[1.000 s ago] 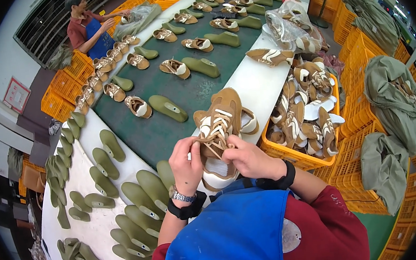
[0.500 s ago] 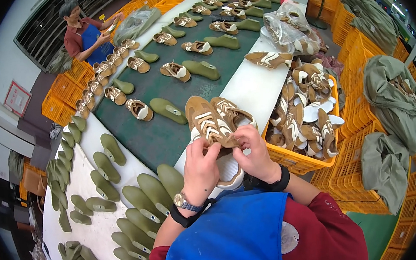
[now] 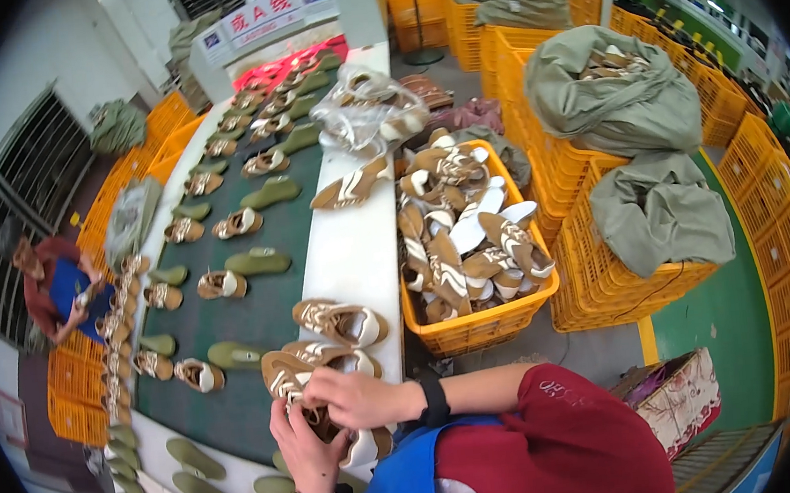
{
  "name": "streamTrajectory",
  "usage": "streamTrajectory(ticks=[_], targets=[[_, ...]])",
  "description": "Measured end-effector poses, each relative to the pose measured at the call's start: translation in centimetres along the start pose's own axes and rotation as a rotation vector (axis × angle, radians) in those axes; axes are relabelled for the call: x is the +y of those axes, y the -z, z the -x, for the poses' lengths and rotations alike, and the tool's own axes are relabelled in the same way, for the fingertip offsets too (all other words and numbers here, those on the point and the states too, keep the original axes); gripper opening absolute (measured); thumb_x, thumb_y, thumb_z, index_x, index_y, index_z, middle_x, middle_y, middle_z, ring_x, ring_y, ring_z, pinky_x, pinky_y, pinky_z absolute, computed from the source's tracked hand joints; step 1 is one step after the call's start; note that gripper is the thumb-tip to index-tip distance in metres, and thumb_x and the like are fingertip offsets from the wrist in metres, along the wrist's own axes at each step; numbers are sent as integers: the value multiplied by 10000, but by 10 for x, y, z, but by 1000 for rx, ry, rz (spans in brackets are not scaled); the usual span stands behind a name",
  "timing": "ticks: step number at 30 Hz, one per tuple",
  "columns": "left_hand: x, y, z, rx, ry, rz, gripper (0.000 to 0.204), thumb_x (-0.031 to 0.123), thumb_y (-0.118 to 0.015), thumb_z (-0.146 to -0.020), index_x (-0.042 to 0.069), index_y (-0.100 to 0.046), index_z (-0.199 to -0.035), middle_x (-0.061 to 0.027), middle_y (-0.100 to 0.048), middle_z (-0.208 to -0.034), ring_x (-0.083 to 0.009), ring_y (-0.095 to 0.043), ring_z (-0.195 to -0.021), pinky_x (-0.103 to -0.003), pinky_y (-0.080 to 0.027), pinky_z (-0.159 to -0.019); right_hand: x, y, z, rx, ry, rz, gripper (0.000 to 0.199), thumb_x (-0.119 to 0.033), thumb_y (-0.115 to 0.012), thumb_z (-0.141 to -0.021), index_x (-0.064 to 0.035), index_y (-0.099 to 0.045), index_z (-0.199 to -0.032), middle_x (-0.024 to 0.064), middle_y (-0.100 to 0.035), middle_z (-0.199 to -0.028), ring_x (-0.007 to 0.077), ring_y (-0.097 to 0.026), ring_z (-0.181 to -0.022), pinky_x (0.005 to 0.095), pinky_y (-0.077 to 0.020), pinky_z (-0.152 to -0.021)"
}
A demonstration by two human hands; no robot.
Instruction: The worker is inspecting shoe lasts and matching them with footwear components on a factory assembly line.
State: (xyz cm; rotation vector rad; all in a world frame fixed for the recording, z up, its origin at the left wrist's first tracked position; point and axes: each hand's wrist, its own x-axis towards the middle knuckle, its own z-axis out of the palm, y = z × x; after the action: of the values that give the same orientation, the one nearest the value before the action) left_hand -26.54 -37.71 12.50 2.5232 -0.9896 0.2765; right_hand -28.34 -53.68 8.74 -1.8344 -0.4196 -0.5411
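A brown sneaker [image 3: 285, 376] with white laces and stripes is in front of me at the table's near right, its white sole showing by my wrist. My left hand [image 3: 308, 449], with a watch on the wrist, is closed around the sneaker's side near its opening. Bent over the collar and tongue, the fingers of my right hand [image 3: 363, 396] grip the upper; their tips are partly hidden. Another brown sneaker [image 3: 343, 320] sits just beyond on the white table edge [image 3: 347, 251]. Green shoe lasts [image 3: 235, 354] lie left of my hands.
A yellow crate [image 3: 482, 328] heaped with sneakers stands right of the table. Rows of sneakers and lasts cover the green surface [image 3: 267, 239]. Stacked crates [image 3: 594, 271] with grey-green cloths stand farther right. Across the table, a person [image 3: 65, 289] handles a small object.
My view has swung right, so the table shifts left in it. My right hand has moved from pinching the tongue beside my left to bending over the sneaker's opening.
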Motion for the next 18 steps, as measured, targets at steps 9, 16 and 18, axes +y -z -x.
streamTrajectory(ticks=[9,16,18], targets=[[-13,-18,-12,236,-220,22,226,15,-584,-740,-3,-560,-964,-162,-586,-961,-361,-548,-881,-423,-454,-790,5,21,6,4,-16,188,285,14,-537,-745,-79,-503,-1013,116,-485,-947,328,-580,-748,398,-494,-601],[1,-14,-10,111,-126,6,263,84,-606,-820,24,-572,-1074,-176,-619,-972,-365,-578,-893,-414,-481,-771,3,13,1,-254,-61,410,522,-60,-619,-707,-99,-467,-1205,108,-491,-1063,319,-566,-878,413,-484,-679],[2,-12,-9,140,-156,8,284,90,-618,-809,20,-569,-1080,-179,-614,-976,-368,-574,-899,-417,-479,-781,16,6,0,-233,-49,412,467,-71,-613,-716,-89,-498,-1168,100,-513,-1007,308,-575,-843,403,-488,-668]])
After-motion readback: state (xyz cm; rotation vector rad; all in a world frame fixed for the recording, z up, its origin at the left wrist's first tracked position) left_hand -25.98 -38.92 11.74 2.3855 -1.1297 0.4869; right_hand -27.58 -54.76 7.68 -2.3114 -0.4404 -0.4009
